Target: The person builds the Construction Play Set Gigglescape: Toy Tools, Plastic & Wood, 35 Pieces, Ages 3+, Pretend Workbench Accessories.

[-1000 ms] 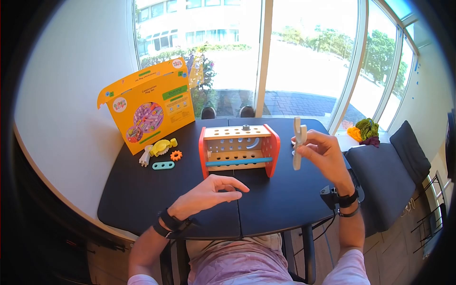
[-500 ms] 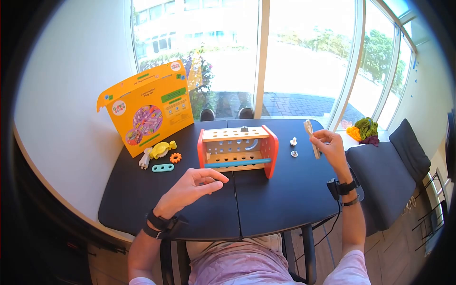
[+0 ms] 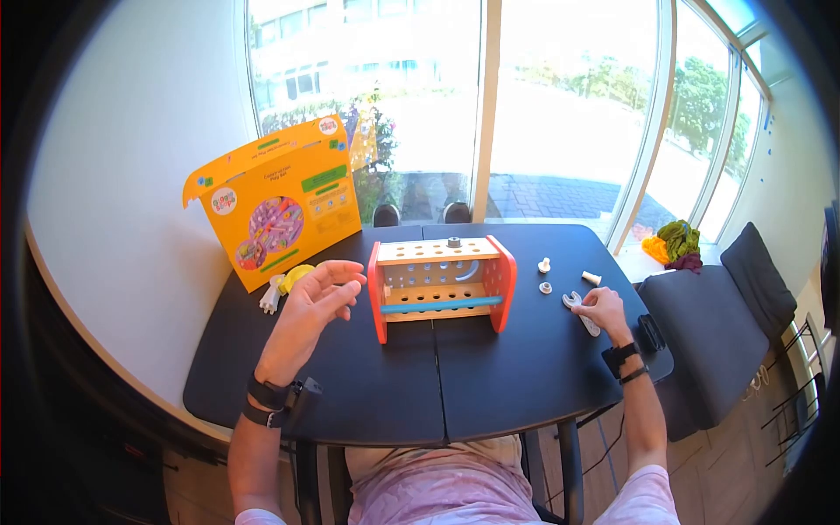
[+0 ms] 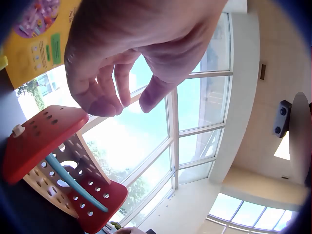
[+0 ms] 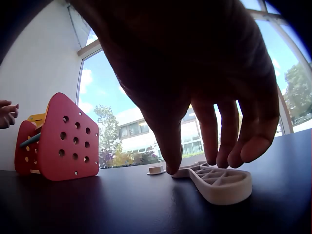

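Observation:
A pale grey toy wrench [image 3: 592, 327] lies flat on the dark table. My right hand [image 3: 607, 310] is down over its middle, thumb at one edge and fingertips along the other, as the right wrist view shows of the wrench [image 5: 228, 189]. Empty and raised, my left hand [image 3: 308, 302] has loosely bent fingers, left of a toy workbench [image 3: 502, 289]. The workbench has red end panels, pale perforated boards and a blue bar [image 3: 442, 304]. A dark nut-like piece [image 3: 454, 242] sits on its top board.
Beyond the wrench lie a pale bolt [image 3: 591, 278], another peg [image 3: 544, 264] and a small round nut [image 3: 546, 287]. A yellow box [image 3: 293, 206] stands at the back left; white [image 3: 270, 297] and yellow pieces lie before it, partly hidden by my left hand. Windows rise behind the table.
My right hand has lowered the wrench from the air onto the table. My left hand has moved left and up, away from the workbench's front, now covering some toy pieces.

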### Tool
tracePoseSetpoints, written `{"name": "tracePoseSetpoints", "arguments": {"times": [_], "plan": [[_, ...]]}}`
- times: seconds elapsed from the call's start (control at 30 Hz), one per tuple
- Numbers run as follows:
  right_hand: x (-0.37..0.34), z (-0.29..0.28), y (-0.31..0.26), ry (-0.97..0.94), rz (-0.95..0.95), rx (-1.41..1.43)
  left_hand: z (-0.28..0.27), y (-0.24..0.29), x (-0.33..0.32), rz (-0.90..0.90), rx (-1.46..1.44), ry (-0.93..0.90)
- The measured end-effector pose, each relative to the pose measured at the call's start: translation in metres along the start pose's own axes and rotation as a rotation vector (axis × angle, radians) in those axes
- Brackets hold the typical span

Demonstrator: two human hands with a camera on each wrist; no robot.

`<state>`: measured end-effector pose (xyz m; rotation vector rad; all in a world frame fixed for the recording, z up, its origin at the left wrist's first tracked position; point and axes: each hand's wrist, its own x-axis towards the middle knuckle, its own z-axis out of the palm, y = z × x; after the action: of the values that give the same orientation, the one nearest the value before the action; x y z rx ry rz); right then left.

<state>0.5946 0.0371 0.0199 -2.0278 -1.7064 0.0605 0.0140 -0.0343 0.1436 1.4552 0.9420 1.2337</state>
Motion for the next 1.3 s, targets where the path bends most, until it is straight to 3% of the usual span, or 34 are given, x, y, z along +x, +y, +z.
{"name": "tracePoseSetpoints", "arguments": {"times": [0.07,0.17,0.27,0.47,0.7,0.8,0.9,1.0,1.1,1.3], "plan": [[-0.002,-0.011,-0.03,0.103,-0.025,-0.06,-0.002,0.003,0.008,0.011,0.015,0.062],[0.002,-0.037,-0.082,-0.004,-0.114,0.227,-0.005,-0.008,0.031,0.008,0.08,0.141],[0.007,-0.037,-0.132,-0.287,0.024,0.681,-0.006,-0.024,0.056,-0.09,0.161,0.159],[-0.002,-0.037,-0.213,-0.614,0.05,0.8,0.003,-0.045,0.071,-0.314,0.133,-0.019],[-0.001,-0.016,-0.204,-0.576,-0.031,0.964,-0.004,-0.052,0.06,-0.159,0.091,-0.046],[-0.014,-0.01,-0.196,-0.579,-0.099,1.194,-0.01,-0.061,0.049,-0.016,-0.051,-0.092],[-0.023,-0.002,-0.194,-0.574,-0.132,1.263,-0.015,-0.079,0.043,0.125,0.089,-0.095],[-0.035,-0.001,-0.195,-0.55,-0.146,1.263,-0.014,-0.087,0.035,0.131,0.117,-0.064],[-0.039,0.013,-0.187,-0.486,-0.186,1.169,-0.007,-0.082,0.022,-0.002,0.002,-0.045],[-0.046,0.036,-0.176,-0.442,-0.219,1.131,-0.007,-0.11,0.012,0.016,0.146,0.006]]}}
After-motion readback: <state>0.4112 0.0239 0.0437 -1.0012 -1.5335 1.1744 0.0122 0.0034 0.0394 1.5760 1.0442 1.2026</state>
